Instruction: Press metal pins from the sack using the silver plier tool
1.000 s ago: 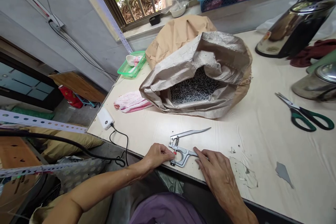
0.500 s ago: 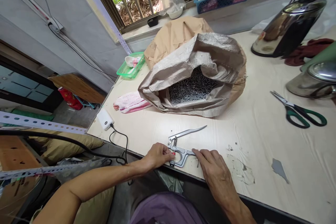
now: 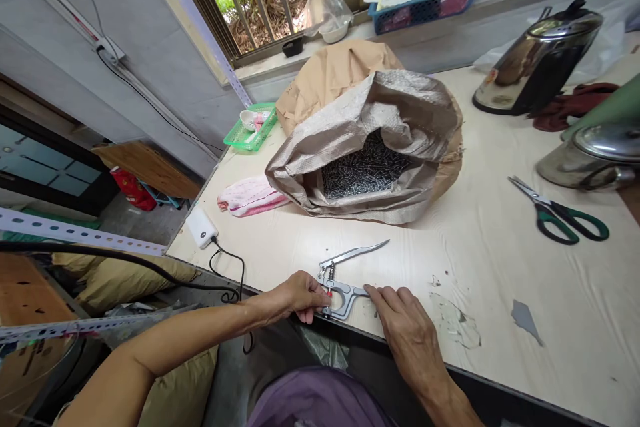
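Grey metal snap-fastener pliers lie at the table's front edge, their upper lever raised and a coil spring showing. With my right hand I grip the end of the lower handle between thumb and fingers. My left hand is closed in a pinch at the jaw end, touching it beside a small red part. Whether a small piece sits between those fingertips is hidden. Behind the pliers, a paper-and-woven sack gapes open, with many small dark metal pieces inside.
Green-handled scissors, a kettle and a metal pot stand or lie on the right. Left of the sack are a green basket, a pink-white cloth and a white power bank with a black cable.
My left hand has turned slightly, its lower fingers now reaching down past the table edge by the jaw. The right hand keeps its grip, and the view has shifted a little.
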`<state>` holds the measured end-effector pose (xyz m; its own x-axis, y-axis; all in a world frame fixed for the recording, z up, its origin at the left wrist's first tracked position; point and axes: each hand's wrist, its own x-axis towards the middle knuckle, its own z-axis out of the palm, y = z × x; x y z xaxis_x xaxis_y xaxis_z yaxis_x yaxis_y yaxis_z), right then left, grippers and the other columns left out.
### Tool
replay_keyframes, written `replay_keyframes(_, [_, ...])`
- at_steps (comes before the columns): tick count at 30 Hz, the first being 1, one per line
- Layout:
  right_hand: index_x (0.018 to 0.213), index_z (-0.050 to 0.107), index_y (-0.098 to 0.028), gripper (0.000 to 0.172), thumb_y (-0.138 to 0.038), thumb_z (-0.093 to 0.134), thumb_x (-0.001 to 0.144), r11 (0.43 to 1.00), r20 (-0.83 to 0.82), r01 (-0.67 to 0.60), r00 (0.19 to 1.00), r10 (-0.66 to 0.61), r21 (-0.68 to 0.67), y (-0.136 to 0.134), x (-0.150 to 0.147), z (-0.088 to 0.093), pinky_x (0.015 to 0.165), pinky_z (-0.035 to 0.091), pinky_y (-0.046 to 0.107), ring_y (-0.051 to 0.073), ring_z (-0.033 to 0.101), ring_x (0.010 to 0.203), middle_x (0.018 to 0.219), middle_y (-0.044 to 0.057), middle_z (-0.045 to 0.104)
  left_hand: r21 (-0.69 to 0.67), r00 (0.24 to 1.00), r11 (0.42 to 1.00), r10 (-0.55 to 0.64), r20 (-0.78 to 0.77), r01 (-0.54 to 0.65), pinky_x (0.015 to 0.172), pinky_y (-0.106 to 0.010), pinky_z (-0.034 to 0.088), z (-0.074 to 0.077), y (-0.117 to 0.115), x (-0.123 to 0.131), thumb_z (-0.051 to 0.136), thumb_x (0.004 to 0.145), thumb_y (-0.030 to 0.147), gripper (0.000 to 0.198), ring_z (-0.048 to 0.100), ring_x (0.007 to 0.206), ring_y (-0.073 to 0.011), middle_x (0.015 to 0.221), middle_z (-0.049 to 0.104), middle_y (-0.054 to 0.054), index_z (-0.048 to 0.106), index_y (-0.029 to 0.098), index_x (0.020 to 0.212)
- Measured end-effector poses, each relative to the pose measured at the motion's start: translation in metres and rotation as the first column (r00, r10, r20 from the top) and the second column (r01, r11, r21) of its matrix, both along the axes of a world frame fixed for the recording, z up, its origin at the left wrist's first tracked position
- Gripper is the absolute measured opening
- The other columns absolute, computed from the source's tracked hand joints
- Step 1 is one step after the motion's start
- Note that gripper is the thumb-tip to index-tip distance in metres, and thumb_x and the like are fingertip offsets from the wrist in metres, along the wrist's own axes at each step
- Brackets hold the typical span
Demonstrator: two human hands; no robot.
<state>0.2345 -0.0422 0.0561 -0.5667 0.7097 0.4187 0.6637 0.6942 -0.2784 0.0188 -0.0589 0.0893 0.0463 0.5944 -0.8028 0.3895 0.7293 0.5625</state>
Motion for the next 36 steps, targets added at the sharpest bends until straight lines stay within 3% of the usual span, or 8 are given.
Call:
replay_keyframes(6, [0.108, 0.059, -0.016, 0.032, -0.008, 0.04, 0.085, 1.0, -0.003, 0.009, 1.0, -0.009, 0.001, 0.0, 0.0, 0.0, 0.068, 0.041, 0.029, 0.018, 0.046, 0.075, 0.077, 0.006, 0.056, -0.089, 0.998, 0.996, 0.018, 0.057, -0.013, 0.035, -0.018, 0.034, -0.002, 0.001, 0.0, 0.068, 0.059, 0.053, 0.042, 0.046, 0.031, -0.0085, 0.036, 0.046, 0.005, 0.05, 0.016, 0.053])
replay_keyframes(13, [0.102, 0.06, -0.019, 0.03, -0.009, 0.036, 0.087, 0.999, 0.008, -0.019, 1.0, 0.019, -0.042, 0.007, 0.001, 0.003, 0.065, 0.039, 0.029, 0.017, 0.046, 0.072, 0.079, 0.005, 0.057, 0.056, 0.989, 0.994, 0.091, 0.12, -0.098, 0.036, -0.018, 0.034, -0.007, -0.011, 0.002, 0.066, 0.057, 0.063, 0.051, 0.048, 0.032, -0.0089, 0.039, 0.048, 0.005, 0.049, 0.015, 0.056])
replay_keyframes(20, [0.095, 0.061, -0.02, 0.031, -0.002, 0.038, 0.083, 0.998, 0.156, -0.04, 0.987, 0.048, -0.057, 0.049, -0.017, 0.025, 0.065, 0.035, 0.029, 0.017, 0.046, 0.078, 0.088, 0.005, 0.059, 0.1, 0.98, 0.982, 0.143, 0.14, -0.158, 0.043, -0.022, 0.042, -0.007, -0.018, 0.006, 0.066, 0.055, 0.066, 0.054, 0.055, 0.04, -0.0122, 0.043, 0.05, 0.003, 0.05, 0.014, 0.062])
replay_keyframes(24, [0.082, 0.062, -0.019, 0.027, -0.003, 0.041, 0.083, 0.986, 0.256, -0.105, 0.957, 0.136, -0.132, 0.083, -0.04, 0.025, 0.065, 0.034, 0.029, 0.016, 0.048, 0.076, 0.082, 0.005, 0.059, 0.111, 0.98, 0.979, 0.155, 0.125, -0.169, 0.043, -0.021, 0.042, -0.006, -0.018, 0.008, 0.064, 0.056, 0.066, 0.055, 0.054, 0.04, -0.0119, 0.043, 0.051, 0.003, 0.052, 0.014, 0.067])
replay_keyframes(28, [0.075, 0.062, -0.02, 0.018, -0.014, 0.048, 0.084, 0.973, 0.25, -0.139, 0.951, 0.183, -0.181, 0.104, -0.055, 0.023, 0.063, 0.035, 0.026, 0.015, 0.051, 0.078, 0.081, 0.003, 0.058, 0.076, 0.977, 0.982, 0.159, 0.142, -0.171, 0.042, -0.022, 0.043, -0.013, -0.015, 0.008, 0.068, 0.053, 0.065, 0.054, 0.058, 0.042, -0.0141, 0.044, 0.049, 0.004, 0.048, 0.015, 0.061])
replay_keyframes(31, [0.088, 0.063, -0.02, 0.012, -0.022, 0.052, 0.084, 0.967, 0.221, -0.145, 0.956, 0.192, -0.212, 0.101, -0.051, 0.024, 0.067, 0.04, 0.025, 0.015, 0.054, 0.085, 0.09, 0.004, 0.06, 0.049, 0.97, 0.981, 0.177, 0.164, -0.188, 0.043, -0.023, 0.045, -0.019, -0.014, 0.006, 0.07, 0.052, 0.065, 0.055, 0.059, 0.043, -0.0151, 0.044, 0.049, 0.004, 0.048, 0.015, 0.06])
replay_keyframes(34, [0.114, 0.055, -0.019, 0.039, -0.032, 0.062, 0.078, 0.957, 0.101, -0.206, 0.968, 0.23, -0.202, 0.08, -0.033, 0.025, 0.077, 0.044, 0.029, 0.02, 0.051, 0.101, 0.118, 0.011, 0.053, 0.045, 0.963, 0.98, 0.184, 0.198, -0.196, 0.044, -0.022, 0.046, -0.022, -0.016, 0.002, 0.07, 0.054, 0.064, 0.054, 0.06, 0.044, -0.0149, 0.045, 0.051, 0.004, 0.051, 0.014, 0.062])
replay_keyframes(36, [0.116, 0.053, -0.019, 0.043, -0.034, 0.063, 0.077, 0.945, 0.032, -0.27, 0.959, 0.281, -0.184, 0.063, -0.02, 0.022, 0.08, 0.045, 0.033, 0.022, 0.05, 0.103, 0.123, 0.012, 0.05, 0.048, 0.956, 0.978, 0.189, 0.225, -0.204, 0.044, -0.022, 0.046, -0.022, -0.017, 0.0, 0.07, 0.056, 0.063, 0.053, 0.06, 0.045, -0.0143, 0.047, 0.053, 0.003, 0.053, 0.013, 0.065])
